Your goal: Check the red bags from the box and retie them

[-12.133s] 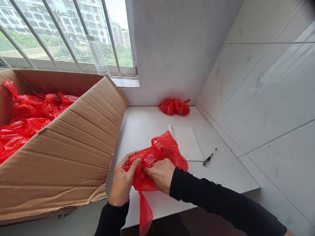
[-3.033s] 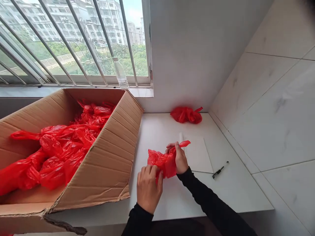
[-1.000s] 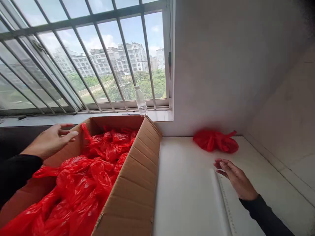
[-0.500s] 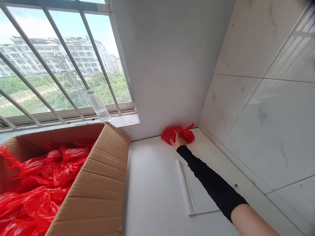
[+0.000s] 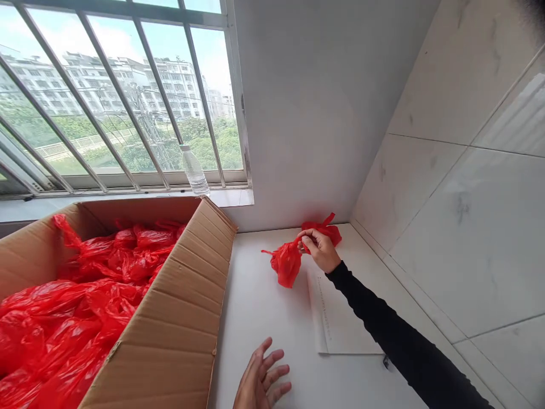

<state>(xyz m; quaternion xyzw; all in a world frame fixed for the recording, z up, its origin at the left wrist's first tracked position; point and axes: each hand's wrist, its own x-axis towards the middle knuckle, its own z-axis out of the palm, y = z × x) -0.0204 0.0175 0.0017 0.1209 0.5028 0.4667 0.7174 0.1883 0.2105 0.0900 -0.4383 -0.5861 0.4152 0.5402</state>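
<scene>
My right hand point(image 5: 321, 250), in a black sleeve, pinches the gathered top of a red plastic bag point(image 5: 286, 264). The bag's bulging body hangs to the left of my fingers, over the white tabletop point(image 5: 259, 307). Behind that hand a second red plastic bag point(image 5: 334, 232) lies against the wall, partly hidden. My left hand point(image 5: 263, 378) is low in the view with its fingers spread and nothing in it. It is beside the cardboard box point(image 5: 170, 318), apart from the bags.
Many red plastic bags point(image 5: 97, 301) fill the cardboard box on the left. A clear water bottle point(image 5: 195, 170) stands on the sill of the barred window. A sheet of paper point(image 5: 349, 321) lies under my right forearm, with a small dark object point(image 5: 386, 362) near its lower edge.
One red bag has been lifted from the corner and drawn left and nearer by my right hand, leaving another behind. My left hand has come into view at the bottom.
</scene>
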